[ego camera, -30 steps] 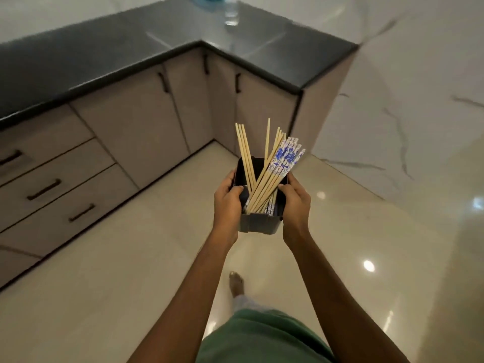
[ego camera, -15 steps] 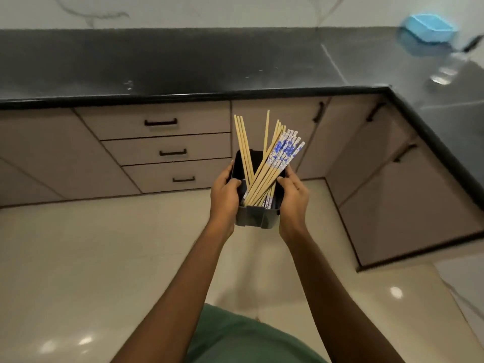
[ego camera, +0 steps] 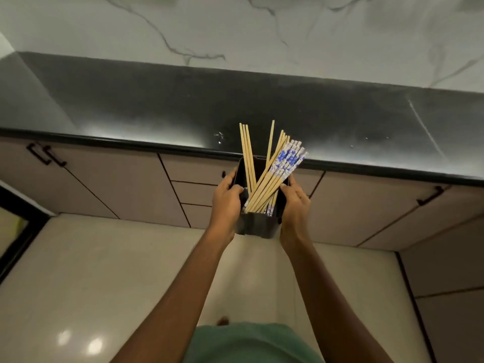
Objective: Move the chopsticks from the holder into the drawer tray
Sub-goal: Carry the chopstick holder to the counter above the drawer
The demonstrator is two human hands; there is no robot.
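Note:
I hold a black rectangular holder (ego camera: 255, 226) in front of me, level with the counter's front edge. My left hand (ego camera: 226, 204) grips its left side and my right hand (ego camera: 294, 205) grips its right side. Several chopsticks (ego camera: 264, 179) stand tilted in it: plain wooden ones, and some with blue-and-white patterned tops (ego camera: 289, 158) leaning to the right. Behind the holder are closed beige drawers (ego camera: 195, 192), stacked under the counter. No drawer tray is in view.
A black countertop (ego camera: 183, 106) runs across the view below a white marble wall (ego camera: 235, 30). Beige cabinet doors with dark handles (ego camera: 45, 154) flank the drawers. More cabinets stand at the right (ego camera: 450, 284). The floor is glossy cream tile (ego camera: 91, 284).
The view has swung left along the counter and come closer to it. The holder stays gripped in both hands, and the drawers now sit directly behind it.

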